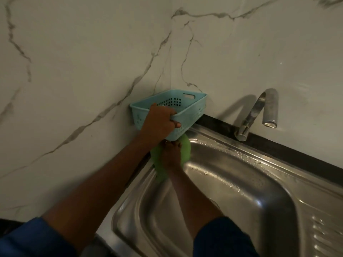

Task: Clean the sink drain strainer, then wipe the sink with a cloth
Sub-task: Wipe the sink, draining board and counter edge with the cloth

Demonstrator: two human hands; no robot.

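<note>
Cloth (185, 151) wiping stage: right hand (171, 156) presses it onto the sink (232, 182) rim, centre frame, left hand (157, 123) gripping the lifted basket (193, 108). Next, sweep beneath, basket held clear.

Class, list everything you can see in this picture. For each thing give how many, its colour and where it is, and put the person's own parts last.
Basket: one, light blue, perforated, in the wall corner above the sink's rim.
Cloth: one, green, on the sink's back-left rim, under the basket.
Sink: one, steel, wet with droplets, lower right.
Tap: one, chrome, behind the sink.
Counter strip: one, dark, between sink and wall.
Wall: white marble, grey veins.
Sleeves: two, blue, bottom edge.
Left hand: one, grips the basket's near rim.
Right hand: one, presses on the cloth.
</note>
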